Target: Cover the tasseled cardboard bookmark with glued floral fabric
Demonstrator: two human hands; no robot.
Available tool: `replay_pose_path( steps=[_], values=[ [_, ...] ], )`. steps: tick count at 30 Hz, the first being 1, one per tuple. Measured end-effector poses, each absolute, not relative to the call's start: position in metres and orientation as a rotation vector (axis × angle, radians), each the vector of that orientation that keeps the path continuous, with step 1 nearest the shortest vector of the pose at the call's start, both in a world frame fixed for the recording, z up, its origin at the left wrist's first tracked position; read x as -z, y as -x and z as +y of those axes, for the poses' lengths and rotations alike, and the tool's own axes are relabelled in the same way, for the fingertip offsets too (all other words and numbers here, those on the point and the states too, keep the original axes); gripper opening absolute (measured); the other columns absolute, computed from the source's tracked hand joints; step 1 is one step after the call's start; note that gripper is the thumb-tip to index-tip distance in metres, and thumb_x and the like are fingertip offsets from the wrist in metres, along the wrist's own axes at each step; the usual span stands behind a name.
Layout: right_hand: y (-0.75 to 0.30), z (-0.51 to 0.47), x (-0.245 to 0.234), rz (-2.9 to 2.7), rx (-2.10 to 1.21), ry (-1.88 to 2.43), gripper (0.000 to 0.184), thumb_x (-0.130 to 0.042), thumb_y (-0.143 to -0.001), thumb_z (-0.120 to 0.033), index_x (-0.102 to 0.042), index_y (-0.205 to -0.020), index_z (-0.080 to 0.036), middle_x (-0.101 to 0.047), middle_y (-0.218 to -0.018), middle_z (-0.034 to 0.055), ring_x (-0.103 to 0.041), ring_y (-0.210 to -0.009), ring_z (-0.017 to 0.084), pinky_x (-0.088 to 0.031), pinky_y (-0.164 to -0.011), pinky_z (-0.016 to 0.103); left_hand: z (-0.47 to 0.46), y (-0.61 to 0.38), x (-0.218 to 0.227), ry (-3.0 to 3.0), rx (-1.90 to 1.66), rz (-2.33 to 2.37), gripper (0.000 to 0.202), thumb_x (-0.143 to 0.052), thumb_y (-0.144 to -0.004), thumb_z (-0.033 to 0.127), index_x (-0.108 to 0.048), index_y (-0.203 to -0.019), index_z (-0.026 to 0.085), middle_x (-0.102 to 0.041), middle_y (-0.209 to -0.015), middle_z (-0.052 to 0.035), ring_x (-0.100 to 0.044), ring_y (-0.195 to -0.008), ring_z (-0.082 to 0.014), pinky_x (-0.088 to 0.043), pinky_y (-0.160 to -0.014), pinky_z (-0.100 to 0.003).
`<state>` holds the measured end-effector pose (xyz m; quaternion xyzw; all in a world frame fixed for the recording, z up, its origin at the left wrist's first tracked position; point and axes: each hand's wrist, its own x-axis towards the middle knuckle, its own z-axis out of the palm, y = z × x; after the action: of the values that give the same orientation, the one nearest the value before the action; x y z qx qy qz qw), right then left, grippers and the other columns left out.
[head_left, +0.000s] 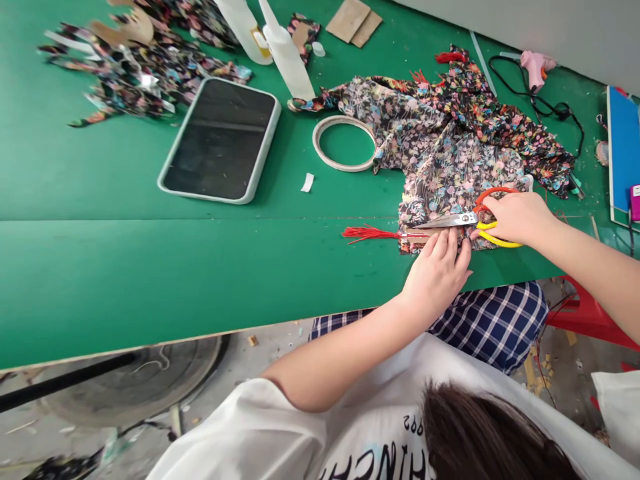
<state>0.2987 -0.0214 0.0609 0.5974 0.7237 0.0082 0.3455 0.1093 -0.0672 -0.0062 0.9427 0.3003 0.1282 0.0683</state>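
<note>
Scissors [465, 219] gripped by right hand [523, 217]; left hand [436, 272], unclenched, rests on floral fabric [445, 157]; fabric slipping could cause a nick.

Near-left tabletop: wide open green surface [175, 267], easy sliding right up to the red tassel [367, 233].
Middle lane: passable between the white-rimmed black panel [215, 140] and tape ring [345, 166], over a flat white scrap [307, 183].
Far side: squeeze bottles [293, 67] and heaped floral strips [145, 73] block the reach.
Right side: bunched floral cloth [430, 173], then the glue gun's looping black cord [546, 107].
Between hands: tight, scissor blades [447, 220] beside the left fingers [443, 245].
</note>
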Motion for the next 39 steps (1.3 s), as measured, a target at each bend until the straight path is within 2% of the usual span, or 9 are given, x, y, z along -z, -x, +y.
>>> replay_pose_path(
  steps=[6,11,18,23,30,39],
  values=[
    [-0.304,-0.015,-0.059,1.823,0.06,-1.514,0.069,-0.034,-0.081,-0.071,-0.06,-0.113,-0.016,-0.072,-0.093,0.0185,-0.068,-0.084,0.032,-0.039,-0.059,0.032,-0.067,-0.109,0.007,-2.848,-0.402,0.912,0.049,-0.047,-0.094,0.036,-0.051,-0.132,0.006,-0.053,-0.135,-0.0235,-0.053,-0.124,-0.0318,-0.043,-0.105,-0.041],
    [-0.31,-0.009,-0.063,1.861,0.109,-1.452,0.073,-0.034,-0.075,-0.08,-0.062,-0.11,-0.022,-0.072,-0.096,0.0137,-0.066,-0.09,0.03,-0.04,-0.063,0.032,-0.067,-0.11,0.008,-2.85,-0.417,0.906,0.048,-0.048,-0.093,0.036,-0.052,-0.131,0.006,-0.054,-0.134,-0.0245,-0.054,-0.124,-0.032,-0.043,-0.105,-0.041],
    [-0.307,0.0,-0.07,1.828,0.227,-1.409,0.065,-0.034,-0.078,-0.076,-0.064,-0.1,-0.023,-0.07,-0.101,0.0114,-0.065,-0.088,0.028,-0.04,-0.061,0.031,-0.068,-0.11,0.008,-2.83,-0.417,0.909,0.047,-0.047,-0.094,0.035,-0.052,-0.131,0.006,-0.053,-0.135,-0.0241,-0.053,-0.125,-0.0327,-0.043,-0.104,-0.043],
    [-0.303,-0.003,-0.07,1.821,0.078,-1.433,0.07,-0.032,-0.077,-0.078,-0.064,-0.106,-0.022,-0.072,-0.095,0.0132,-0.066,-0.084,0.029,-0.04,-0.061,0.032,-0.068,-0.11,0.009,-2.824,-0.42,0.907,0.047,-0.046,-0.094,0.035,-0.051,-0.131,0.006,-0.052,-0.135,-0.0241,-0.052,-0.125,-0.0327,-0.043,-0.104,-0.043],
    [-0.3,-0.011,-0.075,1.865,-0.128,-1.493,0.059,-0.038,-0.083,-0.064,-0.063,-0.106,-0.016,-0.072,-0.085,0.0161,-0.067,-0.077,0.03,-0.04,-0.065,0.035,-0.068,-0.11,0.009,-2.841,-0.435,0.911,0.047,-0.048,-0.094,0.035,-0.052,-0.131,0.006,-0.053,-0.135,-0.0235,-0.053,-0.125,-0.0326,-0.044,-0.104,-0.042],
    [-0.297,-0.017,-0.071,1.887,-0.077,-1.524,0.063,-0.038,-0.081,-0.068,-0.059,-0.109,-0.016,-0.072,-0.088,0.0162,-0.067,-0.078,0.03,-0.039,-0.061,0.032,-0.067,-0.11,0.009,-2.83,-0.407,0.898,0.048,-0.046,-0.094,0.035,-0.051,-0.132,0.006,-0.052,-0.136,-0.0247,-0.052,-0.125,-0.033,-0.043,-0.105,-0.043]
  ],
)
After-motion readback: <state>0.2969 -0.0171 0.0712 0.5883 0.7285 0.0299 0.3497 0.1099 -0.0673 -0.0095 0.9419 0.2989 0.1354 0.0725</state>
